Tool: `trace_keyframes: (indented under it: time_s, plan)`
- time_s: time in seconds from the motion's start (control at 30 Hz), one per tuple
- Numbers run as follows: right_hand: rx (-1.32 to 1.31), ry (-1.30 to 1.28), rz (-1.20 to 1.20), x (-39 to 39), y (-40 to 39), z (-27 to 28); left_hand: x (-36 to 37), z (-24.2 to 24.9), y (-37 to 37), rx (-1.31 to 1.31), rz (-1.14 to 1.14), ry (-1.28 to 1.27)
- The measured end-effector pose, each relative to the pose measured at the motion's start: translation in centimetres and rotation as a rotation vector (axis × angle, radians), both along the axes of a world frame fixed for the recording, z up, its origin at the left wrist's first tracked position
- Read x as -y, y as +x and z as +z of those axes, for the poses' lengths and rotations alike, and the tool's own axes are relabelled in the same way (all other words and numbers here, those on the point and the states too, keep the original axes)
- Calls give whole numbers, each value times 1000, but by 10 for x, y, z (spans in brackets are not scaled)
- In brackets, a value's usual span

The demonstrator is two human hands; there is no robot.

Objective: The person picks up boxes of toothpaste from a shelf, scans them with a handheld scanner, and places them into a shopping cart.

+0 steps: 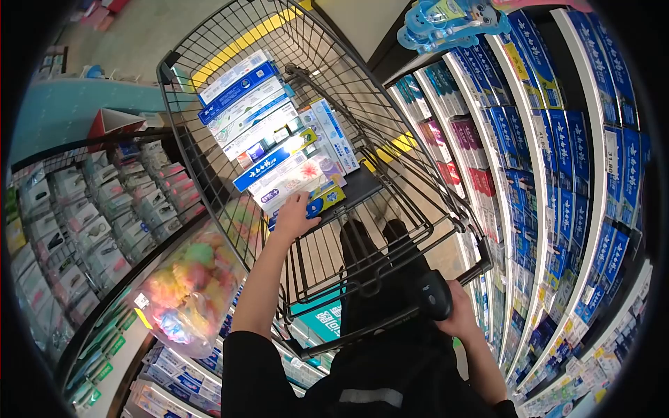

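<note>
My left hand (297, 217) reaches into the black wire shopping cart (293, 268). Its fingers close over a blue and yellow toothpaste box (327, 200) at the near end of a row of boxes. Beside that box lies a white box with a pink flower print (303, 177), then a blue toothpaste box (272, 166) with white lettering. More white and blue boxes are packed beyond, and a light blue and white box (334, 136) lies along their right side. My right hand (454, 311) grips the cart handle (470, 273) beside a dark rounded fitting (435, 295).
Shelves of blue toothpaste boxes (564, 146) curve along the right. On the left hang packaged small goods (97, 223) and a clear bag of colourful puffs (191, 279). A blue cartoon-shaped pack (449, 21) sits at top right. Yellow floor tape (244, 45) runs beyond the cart.
</note>
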State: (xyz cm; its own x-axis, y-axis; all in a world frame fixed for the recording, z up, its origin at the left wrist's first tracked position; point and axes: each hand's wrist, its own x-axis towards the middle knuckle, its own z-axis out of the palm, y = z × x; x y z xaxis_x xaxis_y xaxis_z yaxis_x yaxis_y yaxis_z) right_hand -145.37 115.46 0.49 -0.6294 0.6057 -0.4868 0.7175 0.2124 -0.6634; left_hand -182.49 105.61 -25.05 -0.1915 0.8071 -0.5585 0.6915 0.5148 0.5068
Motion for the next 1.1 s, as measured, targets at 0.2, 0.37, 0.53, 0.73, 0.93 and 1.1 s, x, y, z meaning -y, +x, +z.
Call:
trace_keyframes:
  time_s: [0.2, 0.37, 0.53, 0.73, 0.93, 1.1]
  plan:
    - [17, 4, -14, 2, 1, 1, 3, 10, -13, 1, 161, 12]
    - [32, -1, -40, 2, -3, 3, 4, 23, -56, -168, 233, 146]
    - [48, 12, -43, 2, -8, 7, -39, 46, -95, -447, 275, 354]
    - [94, -26, -103, 6, -6, 7, -58, 26, -109, -315, 34, -11]
    - [63, -21, -79, 2, -9, 8, -73, 18, -133, -328, 140, 95]
    - [56, -40, -70, 0, -6, 5, -104, 28, -177, -429, 270, 115]
